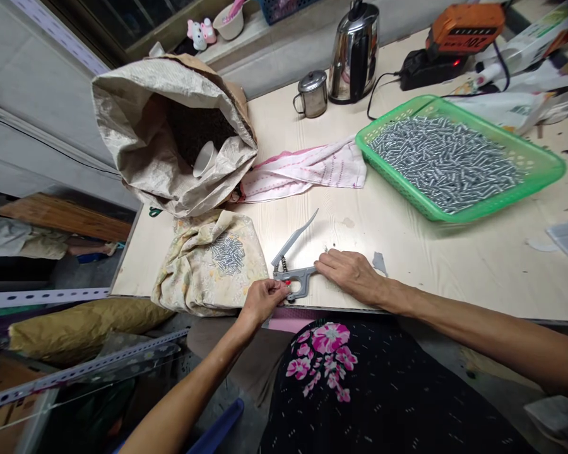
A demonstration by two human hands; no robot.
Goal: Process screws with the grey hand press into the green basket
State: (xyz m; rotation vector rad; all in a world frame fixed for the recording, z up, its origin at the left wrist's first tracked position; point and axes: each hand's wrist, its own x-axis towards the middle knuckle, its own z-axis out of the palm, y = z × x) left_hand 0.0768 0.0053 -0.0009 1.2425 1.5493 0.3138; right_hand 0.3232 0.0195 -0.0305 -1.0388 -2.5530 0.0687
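Grey snap-fastener pliers lie near the front edge of the table, their handles spread apart and a coil spring between them. My right hand has its fingers closed around the end of the lower handle. At the jaw end, my left hand is pinched, its fingertips by a small red part; what they hold, if anything, is too small to make out. A pile of small silver metal pins lies on a floral cloth left of the pliers.
A green basket full of similar metal pins stands at right. Behind the cloth is an open sack with a white cup inside. A pink-white towel, lidded mug, kettle and charging orange battery stand farther back.
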